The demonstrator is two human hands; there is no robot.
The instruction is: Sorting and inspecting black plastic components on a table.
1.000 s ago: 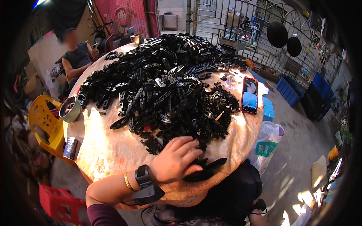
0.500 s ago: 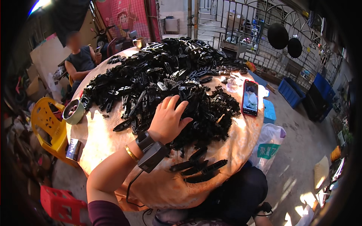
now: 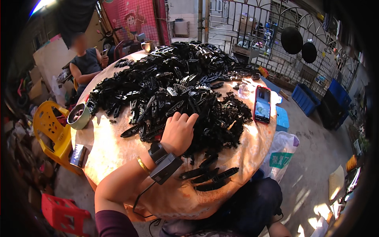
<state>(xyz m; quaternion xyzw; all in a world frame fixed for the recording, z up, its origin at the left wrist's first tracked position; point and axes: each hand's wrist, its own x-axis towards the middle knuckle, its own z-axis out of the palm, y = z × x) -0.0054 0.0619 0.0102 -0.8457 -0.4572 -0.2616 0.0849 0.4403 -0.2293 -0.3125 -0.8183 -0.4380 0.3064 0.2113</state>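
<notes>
A large heap of small black plastic parts [image 3: 158, 81], many of them long and slotted, covers much of the round table. My left hand [image 3: 179, 132] rests at the near side of the heap, back up, its fingers curled down into the parts. What lies under the fingers is hidden. Beside it on the right is a denser mound of smaller black pieces [image 3: 227, 124]. Several long black parts [image 3: 209, 177] lie apart, near the table's front edge. Of my right arm, only a bit of forearm [image 3: 278, 230] shows at the lower edge; its hand is out of sight by my leg.
A phone [image 3: 262, 104] stands at the table's right, near a clear plastic item [image 3: 245, 91]. At the left edge are a bowl [image 3: 79, 117] and a small box [image 3: 78, 155]. A metal cup [image 3: 148, 46] stands at the back. Another person [image 3: 85, 63] sits far left near a yellow chair [image 3: 51, 130].
My left hand has shifted slightly right and down, and its spread fingers have curled in. My right forearm has moved a little, and its wrist band has mostly gone from sight.
</notes>
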